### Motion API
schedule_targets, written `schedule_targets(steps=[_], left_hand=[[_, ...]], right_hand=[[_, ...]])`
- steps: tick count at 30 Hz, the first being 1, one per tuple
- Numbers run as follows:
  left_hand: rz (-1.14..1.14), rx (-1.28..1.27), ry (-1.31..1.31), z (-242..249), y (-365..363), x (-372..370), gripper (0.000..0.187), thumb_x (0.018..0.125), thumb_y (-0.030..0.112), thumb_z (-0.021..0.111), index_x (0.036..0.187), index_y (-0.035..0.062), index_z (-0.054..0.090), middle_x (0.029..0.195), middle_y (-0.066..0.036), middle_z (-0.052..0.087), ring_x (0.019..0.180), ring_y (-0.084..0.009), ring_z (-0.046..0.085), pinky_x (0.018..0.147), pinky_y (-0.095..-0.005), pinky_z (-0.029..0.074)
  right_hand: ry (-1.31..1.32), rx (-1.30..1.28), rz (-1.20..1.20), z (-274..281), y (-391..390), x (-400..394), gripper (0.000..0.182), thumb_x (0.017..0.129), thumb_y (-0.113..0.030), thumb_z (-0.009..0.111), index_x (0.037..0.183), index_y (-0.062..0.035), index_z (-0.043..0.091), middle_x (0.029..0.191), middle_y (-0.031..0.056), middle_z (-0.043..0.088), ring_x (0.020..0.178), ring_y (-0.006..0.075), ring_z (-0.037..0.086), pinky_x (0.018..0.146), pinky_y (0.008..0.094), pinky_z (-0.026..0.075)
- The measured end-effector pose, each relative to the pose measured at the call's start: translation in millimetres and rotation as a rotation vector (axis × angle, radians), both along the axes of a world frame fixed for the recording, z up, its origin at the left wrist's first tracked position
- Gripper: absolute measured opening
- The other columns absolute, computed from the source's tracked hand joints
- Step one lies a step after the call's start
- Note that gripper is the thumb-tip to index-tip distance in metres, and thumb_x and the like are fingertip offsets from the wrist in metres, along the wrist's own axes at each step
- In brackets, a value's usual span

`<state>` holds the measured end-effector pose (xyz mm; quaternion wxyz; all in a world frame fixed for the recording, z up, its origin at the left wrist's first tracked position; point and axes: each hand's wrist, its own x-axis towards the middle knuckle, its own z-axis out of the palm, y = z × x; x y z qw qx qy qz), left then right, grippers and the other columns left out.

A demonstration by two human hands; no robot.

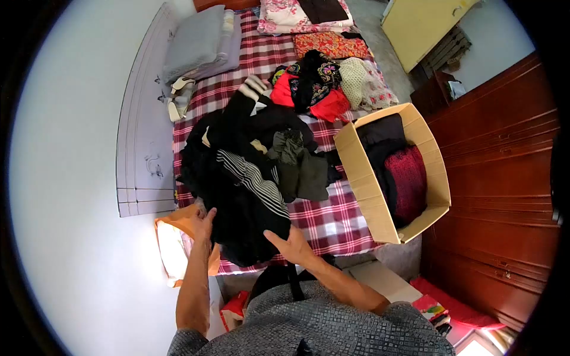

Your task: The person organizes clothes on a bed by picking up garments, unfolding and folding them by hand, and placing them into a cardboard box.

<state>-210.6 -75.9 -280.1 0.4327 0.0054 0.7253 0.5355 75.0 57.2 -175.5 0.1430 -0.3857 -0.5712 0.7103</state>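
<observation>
A black sweater (246, 209) with a band of thin white stripes lies at the near end of the bed, on a heap of dark clothes. My right hand (292, 244) grips its near right edge, thumb on top and fingers tucked beneath. At the left edge of the black fabric is my left hand (203, 223), its thumb and fingers closing on the dark cloth; the fingertips are partly hidden. Beyond the sweater are a black sleeve with pale cuff stripes (254, 88) and dark olive folded clothing (300, 174).
A cardboard box (368, 184) of dark and deep red clothes stands at right. Farther back are a red and black clothes pile (328, 107) and folded bedding (199, 44). An orange bag (178, 219) sits by my left hand. Wooden wardrobes (493, 178) line the right.
</observation>
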Motion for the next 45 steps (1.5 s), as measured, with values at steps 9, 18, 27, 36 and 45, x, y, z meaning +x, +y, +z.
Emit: schedule_targets(steps=[9,18,27,36,45], left_hand=[[-0.15,-0.019,-0.616,30.9,37.3,115.8,0.086,0.084,0.057,0.075,0.145,0.003,0.047,0.138,-0.014,0.059,0.127,-0.0277,0.054,0.106,-0.0435,0.044],[-0.015,0.3,-0.748,109.7,80.1,103.2,0.045,0.093,0.022,0.067,0.129,-0.0035,0.06,0.123,-0.017,0.068,0.11,-0.0303,0.067,0.099,-0.0431,0.054],[-0.142,0.889,-0.866,207.4,61.7,90.6,0.05,0.093,0.013,0.055,0.138,-0.0076,0.05,0.135,-0.023,0.06,0.123,-0.0369,0.06,0.11,-0.0493,0.045],[-0.328,0.96,-0.445,296.9,36.9,85.4,0.063,0.079,0.013,0.062,0.136,-0.0092,0.05,0.133,-0.026,0.06,0.119,-0.0375,0.063,0.103,-0.0481,0.051],[-0.007,1.133,-0.066,313.0,-37.9,36.3,0.059,0.083,0.019,0.067,0.136,-0.0046,0.054,0.13,-0.021,0.064,0.117,-0.0374,0.064,0.103,-0.0496,0.052]], right_hand=[[-0.207,0.482,0.615,10.7,-59.8,30.8,0.093,0.09,-0.065,0.06,0.135,0.0158,0.048,0.089,0.0306,0.068,0.081,0.0406,0.069,0.074,0.0463,0.055],[-0.114,-0.044,0.395,-1.0,-61.4,81.1,0.059,0.097,-0.044,0.065,0.132,0.0022,0.056,0.095,0.0113,0.063,0.088,0.0199,0.061,0.08,0.0318,0.05],[0.08,-0.104,-0.329,-33.1,-20.0,72.9,0.085,0.087,-0.022,0.08,0.153,-0.0004,0.031,0.145,0.0198,0.049,0.129,0.0242,0.053,0.1,0.0362,0.049],[0.329,0.529,0.012,37.5,77.1,6.9,0.084,0.078,-0.002,0.071,0.154,-0.0088,0.036,0.15,0.0165,0.048,0.134,0.0264,0.049,0.111,0.0351,0.038],[0.325,0.232,-0.321,77.1,63.4,43.6,0.041,0.077,0.014,0.05,0.112,0.0004,0.066,0.103,0.0056,0.068,0.098,0.0154,0.062,0.087,0.029,0.05]])
